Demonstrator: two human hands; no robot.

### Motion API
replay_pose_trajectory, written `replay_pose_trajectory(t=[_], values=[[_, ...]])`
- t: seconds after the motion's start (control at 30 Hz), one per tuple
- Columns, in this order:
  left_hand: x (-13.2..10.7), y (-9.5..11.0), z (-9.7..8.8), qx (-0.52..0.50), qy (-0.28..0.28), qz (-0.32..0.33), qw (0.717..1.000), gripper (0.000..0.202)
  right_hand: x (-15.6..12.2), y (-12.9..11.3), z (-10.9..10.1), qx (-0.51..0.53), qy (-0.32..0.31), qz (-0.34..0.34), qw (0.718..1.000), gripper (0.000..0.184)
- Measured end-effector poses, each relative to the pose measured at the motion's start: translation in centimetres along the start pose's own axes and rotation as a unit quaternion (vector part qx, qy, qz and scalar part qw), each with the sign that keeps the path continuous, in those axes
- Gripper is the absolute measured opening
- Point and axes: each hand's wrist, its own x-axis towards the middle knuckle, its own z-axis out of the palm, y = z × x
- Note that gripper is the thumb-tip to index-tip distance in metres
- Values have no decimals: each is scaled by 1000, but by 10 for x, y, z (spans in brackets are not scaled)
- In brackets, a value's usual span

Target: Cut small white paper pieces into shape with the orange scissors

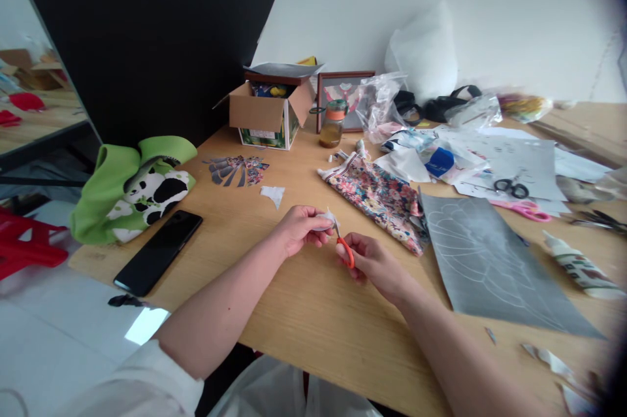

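My left hand (300, 228) is closed in a pinch on a small white scrap of paper or cloth (327, 217) just above the wooden table (313, 312). My right hand (373, 263) grips small orange-handled scissors (345, 251), whose blades point up into the scrap. The two hands nearly touch at the table's middle. A folded piece of floral fabric (377, 198) lies just behind my right hand. A grey sheet with drawn white curved lines (490, 266) lies to the right.
A black phone (159, 251) and a green panda-print bag (134, 185) lie at the left. At the back stand an open cardboard box (269, 113), a jar (334, 124) and plastic bags. Black scissors (511, 187), pink scissors (524, 210) and papers cover the right. Cut fabric shapes (238, 170) lie left of centre.
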Motion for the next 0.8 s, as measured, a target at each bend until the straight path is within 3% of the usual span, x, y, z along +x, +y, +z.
replay_pose_trajectory(t=[0.8], values=[[-2,3,0,44,2,-1,999,7,3,3,-1,-3,3,-8,1000,46]])
